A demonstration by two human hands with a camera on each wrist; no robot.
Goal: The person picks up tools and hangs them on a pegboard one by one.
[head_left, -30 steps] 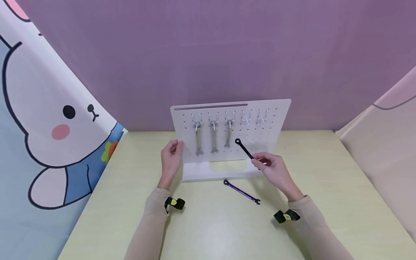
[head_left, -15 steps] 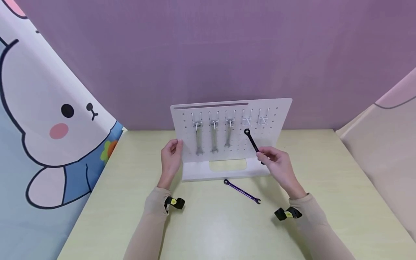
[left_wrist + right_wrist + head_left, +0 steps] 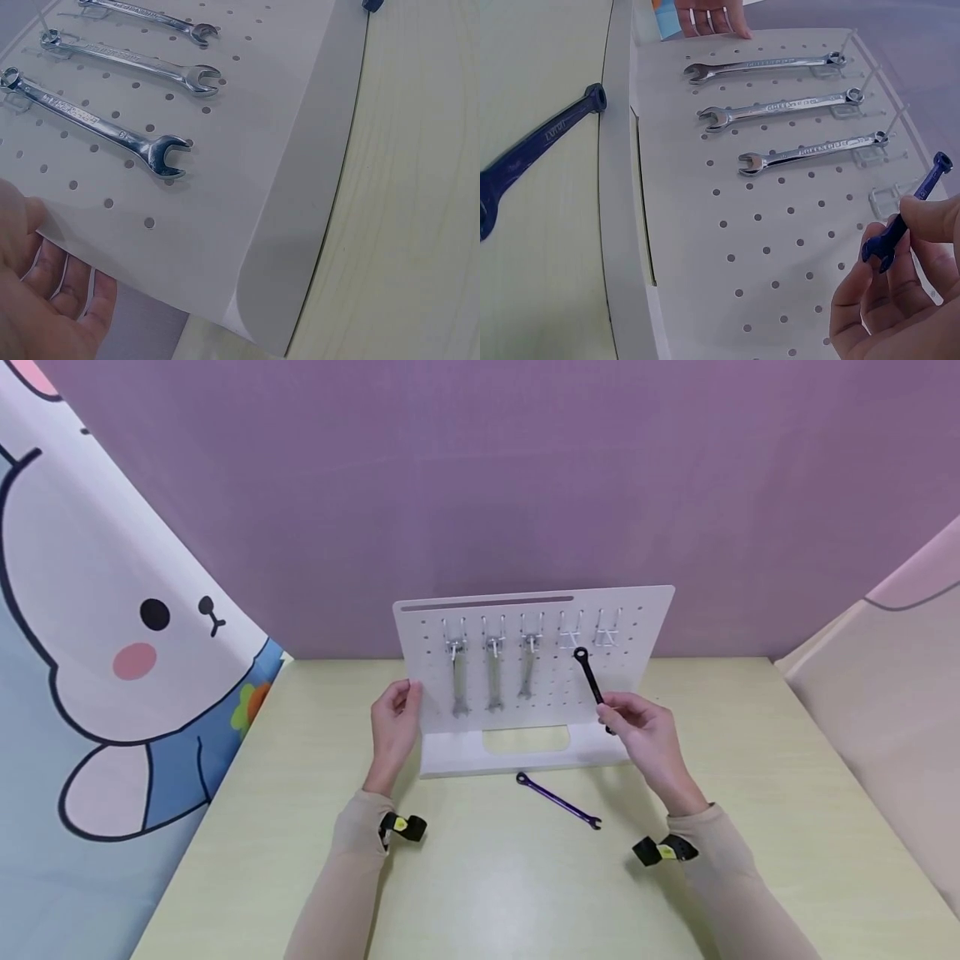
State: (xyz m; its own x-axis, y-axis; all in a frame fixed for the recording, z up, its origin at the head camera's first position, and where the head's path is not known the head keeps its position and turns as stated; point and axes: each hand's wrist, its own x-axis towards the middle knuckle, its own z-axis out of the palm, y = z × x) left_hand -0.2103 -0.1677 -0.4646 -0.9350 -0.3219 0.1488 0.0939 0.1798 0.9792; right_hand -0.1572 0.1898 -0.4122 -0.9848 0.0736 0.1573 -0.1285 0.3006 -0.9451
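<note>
My left hand [image 3: 393,727] holds the left edge of a white pegboard stand [image 3: 633,647], thumb in front and fingers behind. Between thumb and fingers of my right hand [image 3: 651,739] is a dark combination wrench [image 3: 588,673], blue in the right wrist view, tilted with its ring end up. That ring end appears just below the fourth hook [image 3: 570,632]; contact cannot be told. Three silver combination wrenches [image 3: 105,124] hang from the other hooks by their ring ends, open ends down. A second dark blue-purple wrench [image 3: 557,799] lies on the table before the stand.
A bare fifth hook [image 3: 607,632] is at the board's right. The stand's base has a cutout [image 3: 525,741]. Behind the pale wooden table [image 3: 750,760] hangs a purple backdrop [image 3: 480,485], with a cartoon-printed cloth [image 3: 82,635] at left.
My right hand has carried the dark wrench up and to the right, from beside the third silver wrench to below the fourth hook. My left hand stays on the board's edge.
</note>
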